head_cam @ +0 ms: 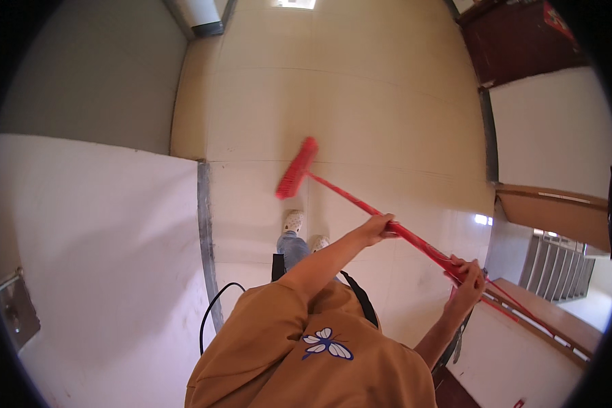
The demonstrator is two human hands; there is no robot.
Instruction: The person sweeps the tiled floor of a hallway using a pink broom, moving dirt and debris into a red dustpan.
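Observation:
A red broom slants across the view, its handle (347, 195) running from lower right up to the bristled head (298, 168) on the tiled floor (387, 122). Partway along the handle, my left hand (378, 229) is wrapped around it. Near the handle's top end, my right hand (466, 280) grips it too, close to the right side of my body. The broom head rests just ahead of my feet, slightly blurred. Pale clogs with dark spots show below it, the front shoe (294, 221) nearest the bristles.
A white wall (107, 229) with a grey base strip (205, 229) stands close on my left. At right are a wooden ledge (551, 206), a stairway (556, 268) and a dark red door (520, 46). A black cable (206, 311) loops beside my left side.

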